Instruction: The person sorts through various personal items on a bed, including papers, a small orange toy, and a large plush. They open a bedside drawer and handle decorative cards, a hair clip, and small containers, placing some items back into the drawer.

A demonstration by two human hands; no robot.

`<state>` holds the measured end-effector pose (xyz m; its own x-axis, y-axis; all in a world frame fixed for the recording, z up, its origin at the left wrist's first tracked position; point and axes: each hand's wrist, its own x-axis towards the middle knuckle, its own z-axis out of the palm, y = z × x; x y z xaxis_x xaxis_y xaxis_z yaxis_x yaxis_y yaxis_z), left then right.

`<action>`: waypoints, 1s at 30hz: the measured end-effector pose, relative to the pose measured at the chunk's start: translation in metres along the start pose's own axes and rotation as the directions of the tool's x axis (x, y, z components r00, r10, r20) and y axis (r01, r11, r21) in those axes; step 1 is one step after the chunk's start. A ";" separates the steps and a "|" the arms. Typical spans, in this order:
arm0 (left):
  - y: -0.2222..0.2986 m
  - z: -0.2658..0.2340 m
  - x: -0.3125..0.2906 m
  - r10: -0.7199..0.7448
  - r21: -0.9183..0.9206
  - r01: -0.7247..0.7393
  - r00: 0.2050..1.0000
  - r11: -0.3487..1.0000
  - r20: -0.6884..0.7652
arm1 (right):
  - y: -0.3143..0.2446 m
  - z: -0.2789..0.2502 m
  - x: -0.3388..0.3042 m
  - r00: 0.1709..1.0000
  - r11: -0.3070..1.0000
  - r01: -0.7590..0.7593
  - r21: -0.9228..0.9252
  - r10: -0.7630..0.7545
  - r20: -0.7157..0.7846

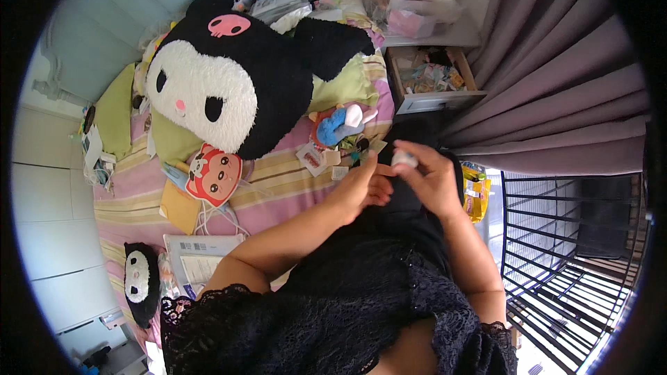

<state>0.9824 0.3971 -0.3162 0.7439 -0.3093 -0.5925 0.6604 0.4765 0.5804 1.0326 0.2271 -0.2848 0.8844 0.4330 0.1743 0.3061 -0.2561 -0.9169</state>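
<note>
Above my lap, my right hand (432, 180) pinches a small white object (404, 158) between thumb and fingers; its kind is too small to make out. Close beside it, my left hand (367, 186) has its thumb raised and its index finger stretched toward the white object. The other left fingers curl loosely, apart from the thumb, and I see nothing in them. Just beyond the left hand, small cards (339, 172) and a white-and-red packet (312, 158) lie on the striped bedspread (278, 198). A blue plush toy (338, 125) with white ears lies behind them.
A large black-and-white plush cushion (208, 87) covers much of the bed. Left of my arm are a red cartoon-face pouch (215, 175), a yellow envelope (179, 207) and a grey package (201, 253). An open drawer (436, 102) and a black wire cage (570, 236) stand at the right.
</note>
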 end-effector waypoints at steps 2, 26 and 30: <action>-0.006 -0.032 0.001 0.278 0.357 -0.204 0.946 0.912 -0.169 | 0.012 -0.006 -0.003 0.960 0.901 -0.181 0.394 0.249 -0.128; 0.069 -0.029 -0.021 0.354 -0.361 -0.237 0.884 0.902 0.305 | 0.000 -0.012 0.021 0.834 0.277 -0.338 0.899 0.530 0.151; 0.088 0.002 -0.006 0.327 -0.468 -0.008 0.726 0.884 0.605 | -0.023 -0.021 0.025 0.893 0.343 -0.260 0.903 0.442 0.089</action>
<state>1.0364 0.4387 -0.2604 0.8182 -0.5666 0.0975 0.5295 0.8087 0.2563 1.0551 0.2258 -0.2515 0.8934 0.3500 -0.2817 -0.4428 0.5799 -0.6838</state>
